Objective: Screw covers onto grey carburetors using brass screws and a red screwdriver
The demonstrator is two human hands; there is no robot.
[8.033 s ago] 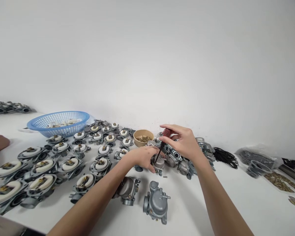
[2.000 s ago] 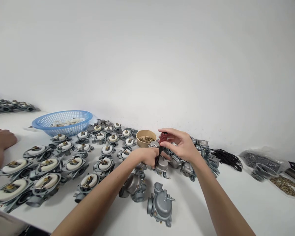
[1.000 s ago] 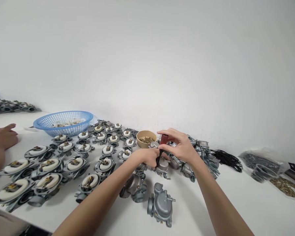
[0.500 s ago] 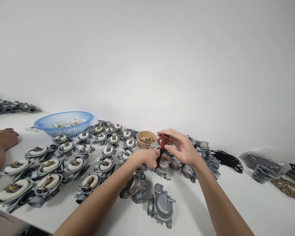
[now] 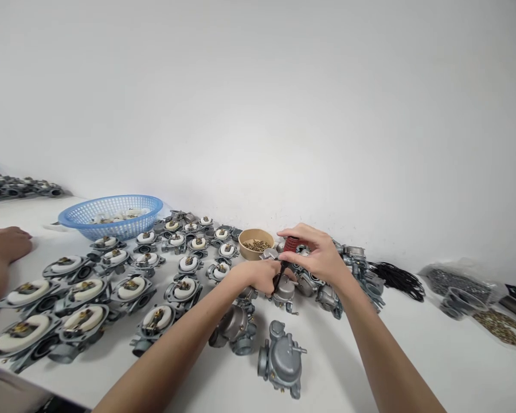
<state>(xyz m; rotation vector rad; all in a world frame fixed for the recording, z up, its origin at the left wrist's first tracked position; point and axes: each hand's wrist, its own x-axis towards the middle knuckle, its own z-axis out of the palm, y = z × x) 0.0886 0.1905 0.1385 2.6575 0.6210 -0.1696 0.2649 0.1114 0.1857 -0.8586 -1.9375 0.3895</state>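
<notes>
My right hand (image 5: 316, 252) is closed around the red handle of a screwdriver (image 5: 290, 244), whose dark shaft slants down to a grey metal carburetor (image 5: 285, 295). Against that carburetor rests my left hand (image 5: 262, 275), fingers curled over its far side; they seem to steady it, though the fingertips are partly hidden. A second carburetor (image 5: 286, 361) lies nearer to me with its rounded bowl facing up. Just left of it sits another carburetor (image 5: 233, 327), partly behind my left forearm. Behind my hands stands a tan bowl (image 5: 258, 236) of small brass-coloured screws.
Rows of open carburetor bodies with white floats (image 5: 131, 288) cover the left side. Behind them is a blue basket (image 5: 112, 202). Another person's hand (image 5: 8, 244) rests at far left. Black rings (image 5: 398, 281), a plastic bag of parts (image 5: 460, 281) and a clear cup (image 5: 462, 303) lie right.
My right hand's fingers have shifted around the screwdriver handle, with the thumb and fingertips closer to it. The handle leans slightly more to the right. My left hand and the carburetor stay put.
</notes>
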